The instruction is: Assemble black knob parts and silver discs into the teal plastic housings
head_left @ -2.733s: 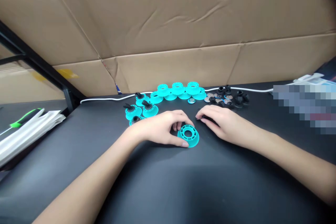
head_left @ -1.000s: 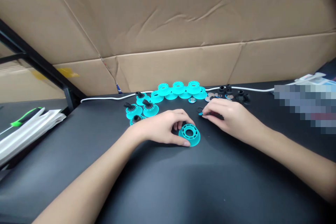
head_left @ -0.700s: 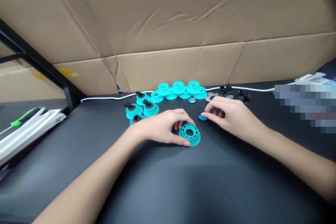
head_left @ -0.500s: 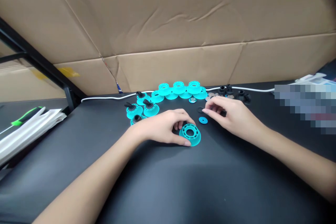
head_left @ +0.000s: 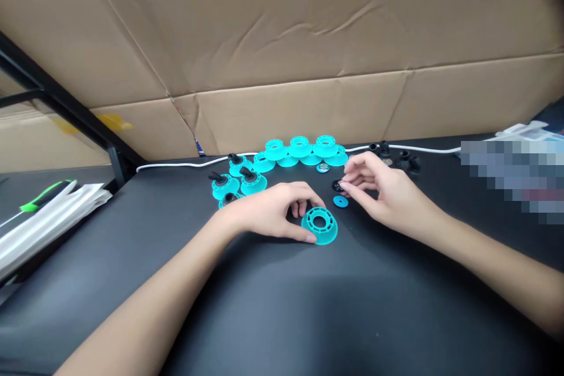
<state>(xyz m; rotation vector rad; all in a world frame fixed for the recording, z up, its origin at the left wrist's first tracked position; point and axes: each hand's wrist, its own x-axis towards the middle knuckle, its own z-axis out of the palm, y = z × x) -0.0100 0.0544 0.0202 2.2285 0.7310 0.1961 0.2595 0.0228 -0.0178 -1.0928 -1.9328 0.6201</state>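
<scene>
Steady the turquoise cone mid-frame with curled fingers of the left hand, handling the black disc lightly with narrowed fingers of the right hand, of unclear grip.

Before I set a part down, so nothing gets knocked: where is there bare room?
Widest: black tabletop between the forearms, nearer than the teal cone in the left hand. Another: between the left forearm and the white packets. Crowded: beyond the hands (teal cones, black fittings) and around the blue disc by the right hand.
</scene>
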